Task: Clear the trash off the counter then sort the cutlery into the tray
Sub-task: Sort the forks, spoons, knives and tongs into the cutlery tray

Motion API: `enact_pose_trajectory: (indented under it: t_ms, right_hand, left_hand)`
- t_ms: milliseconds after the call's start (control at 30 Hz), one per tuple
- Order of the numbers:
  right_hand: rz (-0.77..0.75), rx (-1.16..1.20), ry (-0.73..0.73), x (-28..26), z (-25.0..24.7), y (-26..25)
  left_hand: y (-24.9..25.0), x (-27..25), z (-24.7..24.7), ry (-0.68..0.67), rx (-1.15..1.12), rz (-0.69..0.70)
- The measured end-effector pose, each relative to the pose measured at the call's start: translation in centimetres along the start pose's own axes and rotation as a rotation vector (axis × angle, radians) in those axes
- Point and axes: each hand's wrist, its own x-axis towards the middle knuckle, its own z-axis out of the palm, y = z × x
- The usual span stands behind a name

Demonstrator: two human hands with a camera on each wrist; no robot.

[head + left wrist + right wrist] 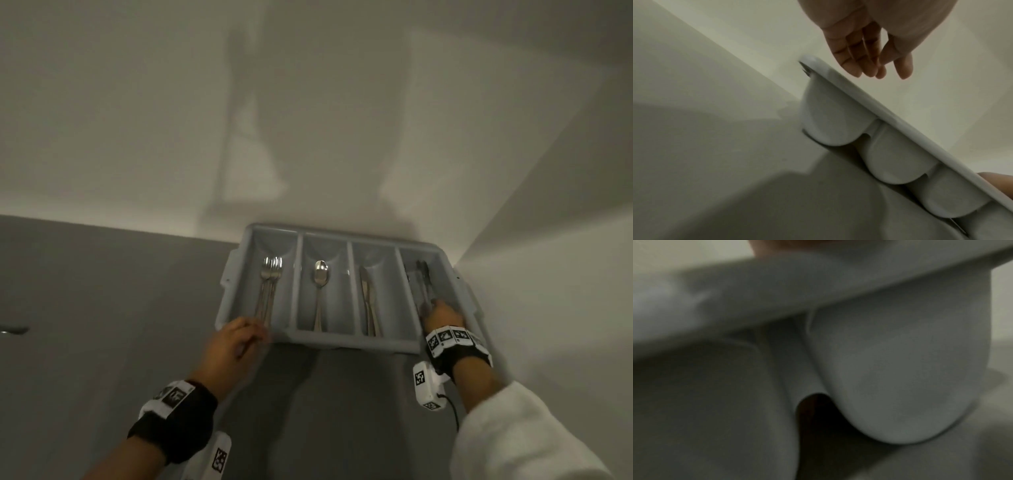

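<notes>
A grey four-compartment cutlery tray (pixel 342 341) sits on the counter in the back right corner. Its leftmost slot holds several forks (pixel 270 287), then come a spoon (pixel 321 274), knives (pixel 368 301) and a dark utensil (pixel 422 281). My left hand (pixel 257 337) hovers at the tray's near-left corner by the fork handles. In the left wrist view that left hand (pixel 885 71) hangs relaxed and empty above the tray rim (pixel 879 104). My right hand (pixel 442 313) reaches into the rightmost slot over the dark utensil's near end, its fingers hidden. The right wrist view shows only the blurred tray wall (pixel 900 369).
The grey counter (pixel 102 308) stretches left of the tray. A small shiny object (pixel 13 330) lies at its far left edge. White walls close in behind the tray and on its right side (pixel 548 274).
</notes>
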Motion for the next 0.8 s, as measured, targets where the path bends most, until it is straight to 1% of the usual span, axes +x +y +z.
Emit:
enact_pose_trajectory:
  t_ms: [67,100,167,200,267,367,433,500,633,733,800]
  right_hand:
    - [0.013,-0.03,-0.007,-0.1,0.2,-0.3]
    - [0.018,-0.024,0.019,-0.7,0.0,-0.8]
    - [0.002,0.04,0.13,-2.7,-0.6,-2.5]
    - [-0.033,0.084,0.192,-4.2,-0.9,-3.6]
    - [-0.189,0.162,0.278,-7.2,-0.7,-6.6]
    - [-0.503,0.21,0.307,-12.1,1.7,-11.8]
    - [-0.669,0.242,0.257,-15.3,4.4,-15.6]
    - [-0.764,0.278,0.183,-18.7,7.3,-19.7]
    - [-0.872,0.279,-0.001,-26.1,13.0,-27.8]
    - [-0.951,0.228,-0.16,-31.5,17.5,-33.5]
    - [-1.0,0.188,-0.255,-34.5,20.5,-37.0]
  left_hand:
    - [-0.9,-3.2,-1.6,0.002,0.002,-0.059]
    - [-1.3,-4.7,-2.5,0.013,-0.006,-0.092]
    - [-2.1,-7.7,-4.8,0.058,-0.017,-0.182]
    - [-2.4,-9.2,-6.1,0.089,-0.016,-0.238]
    - [-3.1,-11.9,-8.8,0.162,-0.001,-0.357]
    - [-4.0,-15.3,-13.0,0.302,-0.001,-0.513]
    - [-5.1,-17.2,-16.0,0.38,-0.002,-0.571]
    - [-6.3,-19.0,-19.3,0.418,0.044,-0.619]
    - [-10.0,-22.8,-26.2,0.487,0.087,-0.717]
    - [-13.1,-25.5,-31.1,0.554,0.08,-0.804]
    - [-15.1,-26.8,-33.9,0.582,0.109,-0.838]
